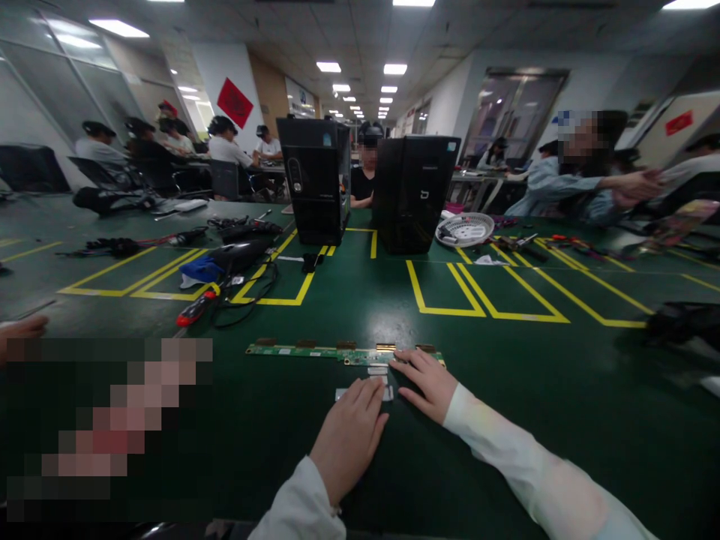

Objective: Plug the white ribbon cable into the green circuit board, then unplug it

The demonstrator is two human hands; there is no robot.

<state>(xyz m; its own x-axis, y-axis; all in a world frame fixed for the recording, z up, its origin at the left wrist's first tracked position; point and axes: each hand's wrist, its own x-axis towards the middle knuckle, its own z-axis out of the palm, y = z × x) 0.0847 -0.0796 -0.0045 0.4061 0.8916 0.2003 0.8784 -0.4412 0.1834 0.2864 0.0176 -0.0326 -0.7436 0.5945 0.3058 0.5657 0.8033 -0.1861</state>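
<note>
A long, narrow green circuit board (301, 351) lies across the table in front of me, with brown-gold connector flaps along its far edge. My right hand (426, 384) rests on the board's right part, fingers spread and thumb apart. Nearer to me, my left hand (349, 429) lies with its fingers stretched over a small silver-grey flat piece (340, 394), whose ends show on both sides of the fingertips. A further small light strip (377, 370) sits between that piece and the board. What is under the left fingertips is hidden.
Two black computer towers (312, 180) stand across the table. Left lie a red-black screwdriver (196, 308) and a dark tool with cable (239, 256). A white basket (464, 229) is at the far right. Another person's hand (25, 330) shows at the left edge, by a blurred patch.
</note>
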